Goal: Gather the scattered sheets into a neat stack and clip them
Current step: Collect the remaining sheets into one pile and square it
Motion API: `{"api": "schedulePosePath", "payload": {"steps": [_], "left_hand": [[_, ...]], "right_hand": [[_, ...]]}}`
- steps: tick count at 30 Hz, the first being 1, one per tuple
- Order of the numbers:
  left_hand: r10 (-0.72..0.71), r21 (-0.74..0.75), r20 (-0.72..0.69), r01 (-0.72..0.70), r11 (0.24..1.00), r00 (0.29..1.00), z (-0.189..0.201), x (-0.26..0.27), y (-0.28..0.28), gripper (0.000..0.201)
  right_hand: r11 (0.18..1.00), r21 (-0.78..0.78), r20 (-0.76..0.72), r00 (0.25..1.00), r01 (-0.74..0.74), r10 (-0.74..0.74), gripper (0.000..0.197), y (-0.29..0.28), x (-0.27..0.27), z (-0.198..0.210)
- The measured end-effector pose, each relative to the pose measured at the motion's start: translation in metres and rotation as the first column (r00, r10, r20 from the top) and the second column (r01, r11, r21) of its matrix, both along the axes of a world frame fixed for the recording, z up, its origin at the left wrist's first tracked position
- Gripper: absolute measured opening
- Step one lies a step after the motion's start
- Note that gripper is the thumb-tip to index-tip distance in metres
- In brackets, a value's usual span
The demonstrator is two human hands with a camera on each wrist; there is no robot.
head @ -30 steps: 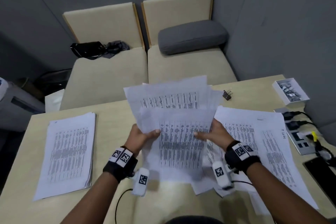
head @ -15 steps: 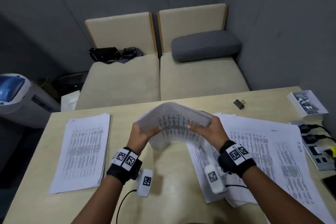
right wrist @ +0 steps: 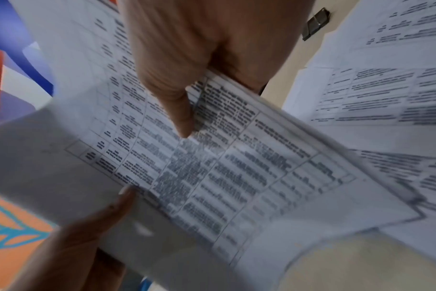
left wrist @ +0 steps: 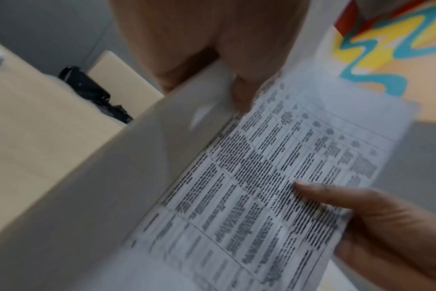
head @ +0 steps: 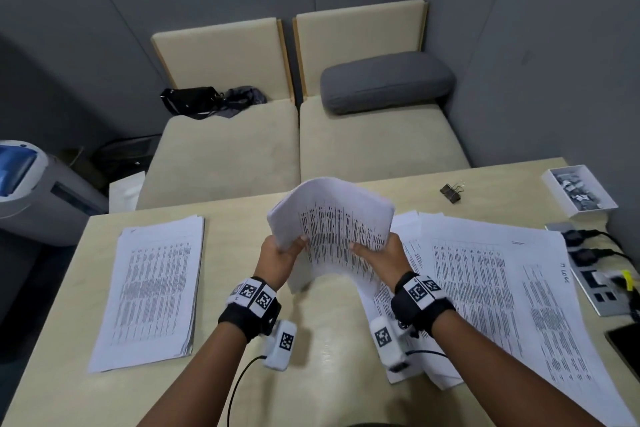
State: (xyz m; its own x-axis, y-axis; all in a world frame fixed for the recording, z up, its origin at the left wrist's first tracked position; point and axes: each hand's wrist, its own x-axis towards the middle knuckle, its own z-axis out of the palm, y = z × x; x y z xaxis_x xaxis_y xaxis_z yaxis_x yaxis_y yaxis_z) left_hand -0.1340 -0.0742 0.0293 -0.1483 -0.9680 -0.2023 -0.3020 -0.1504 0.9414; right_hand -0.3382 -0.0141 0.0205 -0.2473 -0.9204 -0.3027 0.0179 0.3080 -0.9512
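Left hand: the left hand [head: 277, 262] grips the left edge of the held sheets [head: 341, 236]; its fingers [left wrist: 242, 92] curl round that edge, thumb on the printed face.
Right hand: the right hand [head: 382, 258] pinches the right edge of the same bundle, thumb [right wrist: 179, 110] pressed flat on the print, the other fingers hidden behind the paper.
Held sheets: a thin white bundle printed with dense black tables, at frame centre in the head view, lifted off the table [head: 311, 367] and bowed into an arch, its upper edge curling away from the camera.
Open room: bare pale wood shows below the bundle, between the two forearms.
Loose sheets: more printed pages [head: 491, 288] lie fanned and overlapping at right, their edges uneven, just beside the right wrist.
Squared stack: a neat pile [head: 152, 291] lies flat at left, well apart from the hands.
Binder clip: a small dark metal clip [head: 451, 191] sits alone at upper right, near the table's far edge.
Clip box: a shallow white box [head: 579, 194] of clips stands at the right edge.
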Motion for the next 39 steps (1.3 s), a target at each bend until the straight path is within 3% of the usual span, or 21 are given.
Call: {"api": "schedulePosePath", "payload": {"steps": [6,10,12,15,18,22,26,29,31,34,36,39], "left_hand": [[0.064,-0.043,0.273,-0.055,0.998,0.96,-0.018,0.01,-0.002,0.02],[0.036,0.041,0.391,-0.057,0.998,0.92,-0.049,0.027,-0.007,0.014],[0.028,0.112,0.433,-0.085,0.99,0.901,-0.063,0.03,-0.006,0.019],[-0.011,0.208,0.488,-0.104,0.973,0.873,-0.079,0.032,0.003,0.023],[-0.098,0.301,0.551,-0.087,0.949,0.829,-0.097,0.036,0.013,0.027],[-0.208,0.361,0.58,-0.02,0.932,0.788,-0.12,0.033,0.026,0.025],[-0.266,0.374,0.564,0.045,0.926,0.782,-0.119,0.014,0.037,0.022],[-0.313,0.38,0.579,0.089,0.92,0.753,-0.119,0.006,0.041,0.024],[-0.322,0.395,0.576,0.09,0.914,0.751,-0.121,0.006,0.041,0.025],[-0.328,0.417,0.582,0.073,0.906,0.744,-0.127,0.014,0.04,0.028],[-0.321,0.436,0.574,0.051,0.899,0.754,-0.132,0.021,0.041,0.03],[-0.31,0.435,0.56,0.046,0.899,0.769,-0.14,0.032,0.041,0.033]], "right_hand": [[0.993,0.08,-0.099,0.991,-0.082,0.09,0.032,0.025,-0.04,-0.04],[0.967,0.236,-0.202,0.978,0.094,-0.045,0.03,0.065,-0.108,-0.07],[0.906,0.317,-0.332,0.928,0.28,-0.17,0.029,0.087,-0.149,-0.086],[0.723,0.431,-0.562,0.788,0.54,-0.253,0.045,0.118,-0.201,-0.103],[0.609,0.519,-0.622,0.754,0.599,-0.212,0.075,0.137,-0.225,-0.114],[0.689,0.542,-0.65,0.76,0.481,-0.02,0.099,0.132,-0.213,-0.124],[0.734,0.554,-0.644,0.76,0.391,0.081,0.098,0.113,-0.193,-0.128],[0.686,0.592,-0.712,0.673,0.422,0.2,0.089,0.105,-0.185,-0.126],[0.642,0.57,-0.737,0.665,0.513,0.123,0.09,0.105,-0.184,-0.124],[0.557,0.637,-0.645,0.764,0.532,0.007,0.098,0.107,-0.185,-0.121],[0.573,0.625,-0.636,0.771,0.53,-0.02,0.099,0.108,-0.184,-0.12],[0.635,0.609,-0.639,0.768,0.474,0.041,0.081,0.114,-0.183,-0.12]]}}
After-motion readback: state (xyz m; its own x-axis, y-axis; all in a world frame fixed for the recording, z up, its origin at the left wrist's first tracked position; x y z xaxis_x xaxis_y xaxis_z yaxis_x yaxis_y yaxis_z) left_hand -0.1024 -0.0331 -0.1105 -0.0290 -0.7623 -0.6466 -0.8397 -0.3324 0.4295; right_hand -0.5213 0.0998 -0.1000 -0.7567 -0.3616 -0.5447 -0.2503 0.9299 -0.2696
